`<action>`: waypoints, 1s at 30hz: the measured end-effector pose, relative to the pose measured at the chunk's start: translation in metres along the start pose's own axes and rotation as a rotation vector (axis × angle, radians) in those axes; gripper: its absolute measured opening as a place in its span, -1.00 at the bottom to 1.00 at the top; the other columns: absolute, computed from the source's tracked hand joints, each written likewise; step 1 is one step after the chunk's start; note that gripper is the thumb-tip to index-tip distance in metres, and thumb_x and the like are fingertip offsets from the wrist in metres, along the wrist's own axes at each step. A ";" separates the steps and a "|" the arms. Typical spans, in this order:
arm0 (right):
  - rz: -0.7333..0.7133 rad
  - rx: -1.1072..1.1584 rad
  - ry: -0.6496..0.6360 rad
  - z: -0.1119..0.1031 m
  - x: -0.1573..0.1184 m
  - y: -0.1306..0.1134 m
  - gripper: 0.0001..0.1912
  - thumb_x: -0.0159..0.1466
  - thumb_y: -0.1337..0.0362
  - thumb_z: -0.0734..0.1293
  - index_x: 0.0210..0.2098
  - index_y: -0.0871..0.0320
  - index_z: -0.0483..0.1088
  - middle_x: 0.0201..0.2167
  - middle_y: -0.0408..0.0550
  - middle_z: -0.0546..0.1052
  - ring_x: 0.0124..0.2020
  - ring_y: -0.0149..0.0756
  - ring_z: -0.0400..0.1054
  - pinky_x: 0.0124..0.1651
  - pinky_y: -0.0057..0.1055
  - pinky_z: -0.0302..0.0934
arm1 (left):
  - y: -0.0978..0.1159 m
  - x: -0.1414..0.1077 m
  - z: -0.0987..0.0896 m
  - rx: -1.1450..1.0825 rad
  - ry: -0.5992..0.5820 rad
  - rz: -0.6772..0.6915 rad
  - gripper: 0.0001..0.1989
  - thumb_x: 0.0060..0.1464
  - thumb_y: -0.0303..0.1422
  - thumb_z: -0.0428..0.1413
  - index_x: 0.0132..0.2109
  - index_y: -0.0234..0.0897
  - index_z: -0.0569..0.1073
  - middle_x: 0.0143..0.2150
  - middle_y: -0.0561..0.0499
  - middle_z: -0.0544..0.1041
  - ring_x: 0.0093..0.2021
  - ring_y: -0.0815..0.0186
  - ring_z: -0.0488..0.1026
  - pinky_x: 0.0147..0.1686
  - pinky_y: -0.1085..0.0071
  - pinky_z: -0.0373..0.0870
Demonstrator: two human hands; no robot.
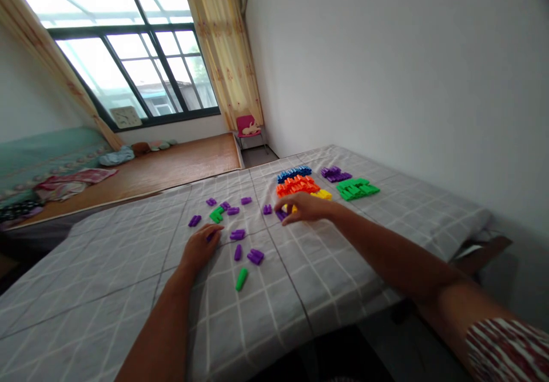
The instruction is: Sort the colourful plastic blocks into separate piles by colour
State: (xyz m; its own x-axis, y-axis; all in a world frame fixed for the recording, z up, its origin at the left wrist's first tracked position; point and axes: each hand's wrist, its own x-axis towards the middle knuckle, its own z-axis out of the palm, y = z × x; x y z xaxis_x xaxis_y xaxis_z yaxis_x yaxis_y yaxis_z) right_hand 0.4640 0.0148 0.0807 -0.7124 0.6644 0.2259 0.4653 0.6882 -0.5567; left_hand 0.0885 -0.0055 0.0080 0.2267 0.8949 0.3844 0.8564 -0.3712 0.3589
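My right hand (306,206) is closed over a purple plastic building block (281,215), thumb on the near side and fingers on the far side, low over the cloth. Just left of it sits another purple block (267,209). My left hand (201,247) rests on the cloth, its fingers curled round a purple block (209,237) that is mostly hidden. Near that hand lie a purple block pair (237,234), a single purple block (238,252), a larger purple piece (255,257) and a green block (242,279). Green joined blocks (217,215) lie beyond it among several purple ones.
Rows of blue (294,174), orange (297,186) and yellow blocks (321,195) stand beyond my right hand, with purple (335,174) and green groups (357,189) farther right. A grey checked cloth (334,279) covers the table. A white wall (386,73) borders the right side.
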 end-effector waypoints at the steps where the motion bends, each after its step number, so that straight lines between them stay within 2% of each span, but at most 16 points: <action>1: 0.035 -0.009 0.069 -0.023 -0.006 0.015 -0.57 0.12 0.16 0.45 -0.02 0.07 0.48 -0.20 -0.10 0.57 -0.27 -0.33 0.46 -0.22 -0.46 0.28 | 0.001 0.000 0.000 0.000 -0.004 0.001 -0.62 0.16 -0.13 -0.06 -0.11 -0.22 0.55 -0.07 -0.06 0.57 -0.08 0.18 0.51 -0.02 0.28 0.41; 3: 0.140 -0.075 0.227 -0.070 -0.020 0.058 -0.55 0.10 0.18 0.45 0.00 0.09 0.47 -0.11 -0.06 0.56 -0.24 -0.32 0.45 -0.19 -0.43 0.30 | 0.001 0.002 -0.001 0.006 -0.007 0.002 -0.61 0.15 -0.11 -0.06 -0.11 -0.21 0.55 -0.07 -0.06 0.57 -0.08 0.18 0.52 -0.02 0.29 0.41; 5: 0.323 -0.171 0.381 -0.112 -0.038 0.109 -0.53 0.07 0.22 0.46 -0.01 0.13 0.47 -0.08 -0.02 0.55 -0.26 -0.30 0.45 -0.19 -0.40 0.32 | -0.001 0.003 -0.002 0.031 0.013 -0.012 -0.61 0.15 -0.10 -0.06 -0.11 -0.19 0.55 -0.06 -0.05 0.57 -0.07 0.18 0.52 -0.01 0.29 0.41; 7: 0.507 -0.269 0.421 -0.140 -0.055 0.158 -0.53 0.03 0.27 0.47 -0.05 0.16 0.49 -0.08 0.00 0.56 -0.22 -0.25 0.46 -0.14 -0.37 0.33 | -0.005 0.004 -0.003 0.079 0.066 -0.044 -0.61 0.15 -0.10 -0.06 -0.12 -0.18 0.55 -0.07 -0.04 0.58 -0.05 0.17 0.51 0.01 0.28 0.41; 10: 0.696 -0.335 0.319 -0.156 -0.074 0.211 -0.52 -0.04 0.33 0.48 -0.09 0.18 0.51 -0.12 0.02 0.58 -0.12 -0.17 0.45 -0.04 -0.32 0.31 | -0.012 0.004 -0.004 0.136 0.123 -0.094 -0.62 0.15 -0.10 -0.05 -0.13 -0.17 0.56 -0.10 -0.03 0.58 -0.08 0.17 0.51 -0.04 0.30 0.43; 13: 0.798 -0.278 0.264 -0.149 -0.078 0.232 -0.34 -0.07 0.34 0.49 0.06 0.25 0.43 -0.05 0.13 0.56 -0.09 -0.14 0.45 -0.08 -0.34 0.32 | -0.018 0.002 -0.003 0.136 0.108 -0.124 -0.62 0.15 -0.10 -0.05 -0.13 -0.18 0.56 -0.09 -0.03 0.58 -0.14 0.20 0.52 -0.13 0.34 0.45; 16: 0.893 -0.177 0.248 -0.138 -0.073 0.235 -0.13 -0.07 0.36 0.50 0.22 0.33 0.25 0.00 0.21 0.52 -0.12 -0.16 0.46 -0.19 -0.39 0.34 | -0.021 0.000 -0.002 0.132 0.101 -0.131 -0.62 0.15 -0.10 -0.04 -0.12 -0.18 0.56 -0.08 -0.02 0.57 -0.14 0.20 0.52 -0.15 0.35 0.46; 18: 0.925 -0.150 0.246 -0.134 -0.070 0.234 -0.07 -0.07 0.36 0.51 0.27 0.34 0.18 -0.01 0.21 0.52 -0.15 -0.17 0.46 -0.23 -0.40 0.33 | -0.022 0.000 0.000 0.130 0.103 -0.133 -0.63 0.14 -0.11 -0.04 -0.12 -0.17 0.56 -0.09 -0.02 0.58 -0.13 0.20 0.51 -0.15 0.35 0.46; 20: 0.932 -0.176 0.262 -0.133 -0.069 0.232 -0.07 -0.08 0.32 0.53 0.26 0.32 0.19 -0.01 0.20 0.53 -0.16 -0.17 0.46 -0.22 -0.40 0.33 | -0.022 0.000 0.000 0.125 0.107 -0.134 -0.63 0.15 -0.12 -0.04 -0.12 -0.17 0.56 -0.09 -0.03 0.58 -0.10 0.19 0.50 -0.13 0.33 0.46; 22: 0.913 -0.260 0.306 -0.132 -0.071 0.227 -0.16 -0.04 0.27 0.52 0.20 0.31 0.27 -0.01 0.20 0.52 -0.15 -0.15 0.46 -0.21 -0.38 0.34 | -0.021 0.000 0.001 0.130 0.121 -0.140 -0.63 0.16 -0.14 -0.05 -0.12 -0.18 0.56 -0.09 -0.05 0.58 -0.05 0.16 0.48 -0.05 0.28 0.43; 24: 0.836 -0.372 0.386 -0.130 -0.069 0.216 -0.33 0.05 0.24 0.46 0.13 0.30 0.34 -0.01 0.20 0.52 -0.15 -0.14 0.46 -0.20 -0.36 0.36 | -0.019 0.000 0.002 0.145 0.132 -0.153 -0.63 0.17 -0.16 -0.07 -0.11 -0.20 0.56 -0.08 -0.07 0.57 0.01 0.13 0.45 0.04 0.22 0.38; 26: 0.697 -0.442 0.477 -0.122 -0.060 0.193 -0.49 0.17 0.23 0.36 0.10 0.27 0.37 -0.05 0.17 0.54 -0.19 -0.17 0.47 -0.23 -0.35 0.36 | -0.016 -0.001 0.003 0.144 0.117 -0.173 -0.63 0.17 -0.18 -0.06 -0.07 -0.22 0.55 -0.04 -0.10 0.55 0.04 0.12 0.43 0.09 0.18 0.35; 28: 0.529 -0.447 0.518 -0.108 -0.043 0.159 -0.57 0.24 0.24 0.29 0.08 0.23 0.38 -0.12 0.11 0.57 -0.24 -0.20 0.48 -0.24 -0.35 0.37 | -0.013 -0.001 0.005 0.129 0.083 -0.197 -0.64 0.14 -0.20 -0.01 -0.03 -0.23 0.53 -0.01 -0.11 0.54 0.06 0.11 0.42 0.12 0.15 0.32; 30: 0.348 -0.425 0.486 -0.084 -0.022 0.116 -0.62 0.24 0.24 0.27 0.03 0.19 0.42 -0.16 0.06 0.58 -0.25 -0.23 0.48 -0.21 -0.34 0.36 | -0.009 -0.002 0.006 0.093 0.044 -0.178 -0.64 0.10 -0.23 0.05 -0.01 -0.25 0.51 -0.01 -0.12 0.53 0.05 0.12 0.42 0.14 0.15 0.30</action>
State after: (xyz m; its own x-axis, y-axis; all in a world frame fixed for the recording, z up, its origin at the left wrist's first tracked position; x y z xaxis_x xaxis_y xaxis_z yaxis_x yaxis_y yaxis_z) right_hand 0.5775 0.1046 0.0787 -0.2183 0.8516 0.4765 0.8562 0.4015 -0.3253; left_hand 0.0830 -0.0021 -0.0011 0.0493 0.9319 0.3593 0.9209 -0.1817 0.3449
